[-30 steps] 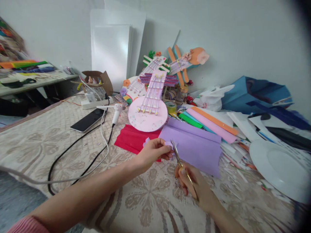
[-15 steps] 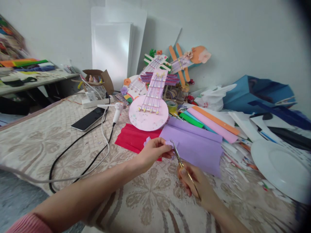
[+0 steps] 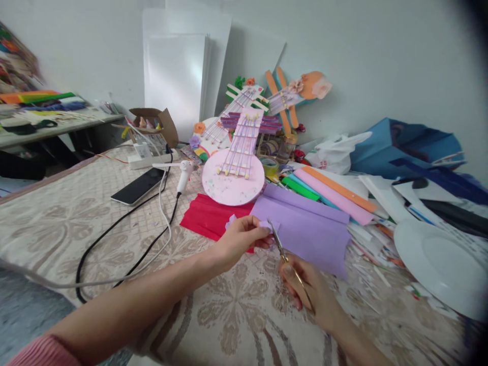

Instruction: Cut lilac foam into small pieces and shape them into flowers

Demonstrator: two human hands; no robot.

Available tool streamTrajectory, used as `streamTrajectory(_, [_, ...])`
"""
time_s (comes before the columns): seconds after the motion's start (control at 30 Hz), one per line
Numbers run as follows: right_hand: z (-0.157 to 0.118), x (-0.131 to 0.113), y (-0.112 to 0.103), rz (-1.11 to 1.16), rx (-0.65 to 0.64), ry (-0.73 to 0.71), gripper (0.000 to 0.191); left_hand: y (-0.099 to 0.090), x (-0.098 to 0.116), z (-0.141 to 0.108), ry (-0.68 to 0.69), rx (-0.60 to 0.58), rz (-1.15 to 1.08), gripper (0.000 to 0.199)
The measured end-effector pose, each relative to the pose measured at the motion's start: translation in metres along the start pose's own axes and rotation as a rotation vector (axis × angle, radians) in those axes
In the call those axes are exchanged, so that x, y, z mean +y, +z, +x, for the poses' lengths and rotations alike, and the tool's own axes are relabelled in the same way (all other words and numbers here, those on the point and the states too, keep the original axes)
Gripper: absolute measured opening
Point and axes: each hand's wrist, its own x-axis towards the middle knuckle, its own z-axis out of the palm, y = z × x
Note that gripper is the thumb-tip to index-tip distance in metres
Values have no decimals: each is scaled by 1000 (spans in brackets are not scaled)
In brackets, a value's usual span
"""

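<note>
Scissors slant forward-left, tips at lilac scrap; right hand grips handles, left hand pinches scrap.

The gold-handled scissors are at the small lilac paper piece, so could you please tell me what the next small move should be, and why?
Probably one small, careful snip with the gold-handled scissors, keeping the fingers clear: the right hand holds their blades at the small lilac paper piece, and the left hand pinches it close by.
</note>
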Motion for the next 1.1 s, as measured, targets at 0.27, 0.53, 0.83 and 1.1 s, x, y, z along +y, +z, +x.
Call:
streamTrajectory(0.27, [-1, 2, 0, 21, 0, 17, 44, -1, 0, 0, 5, -5, 1, 24])
streamTrajectory(0.53, [3, -3, 2, 148, 43, 47, 52, -3, -1, 2, 0, -41, 33, 27])
streamTrajectory(0.83, [2, -12, -2, 165, 198, -16, 28, 1, -8, -2, -1, -44, 170, 22])
streamTrajectory(1.1, [2, -14, -1, 149, 218, -16, 22, 2, -18, -4, -42, -89, 265, 25])
